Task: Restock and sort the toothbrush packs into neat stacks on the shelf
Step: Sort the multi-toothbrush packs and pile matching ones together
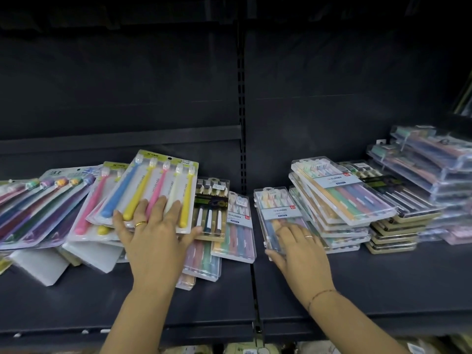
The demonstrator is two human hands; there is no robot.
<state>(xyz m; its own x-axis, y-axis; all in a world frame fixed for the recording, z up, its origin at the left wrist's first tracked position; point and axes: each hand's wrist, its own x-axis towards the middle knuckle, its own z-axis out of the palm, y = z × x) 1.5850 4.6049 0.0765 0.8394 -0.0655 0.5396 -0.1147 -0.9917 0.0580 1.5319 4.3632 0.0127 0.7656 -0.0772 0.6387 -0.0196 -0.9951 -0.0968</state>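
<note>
My left hand (153, 233) lies flat with fingers spread on a green-edged pack of bright toothbrushes (150, 185), which tops a loose pile; its thumb touches a black-and-gold pack (210, 200). My right hand (296, 247) grips the near end of a clear pastel toothbrush case (278, 213) that lies alone on the dark shelf (357, 282). Just right of it stands a slanted stack of the same clear cases (339, 198). More pastel cases (240, 231) sit under the left pile.
Purple toothbrush packs (43, 208) fan out at far left above overturned white packs (38, 264). Black-and-gold packs (393, 226) and a tall stack of clear cases (429, 162) fill the right. A slotted upright (241, 111) splits the back wall. Bare shelf lies in front.
</note>
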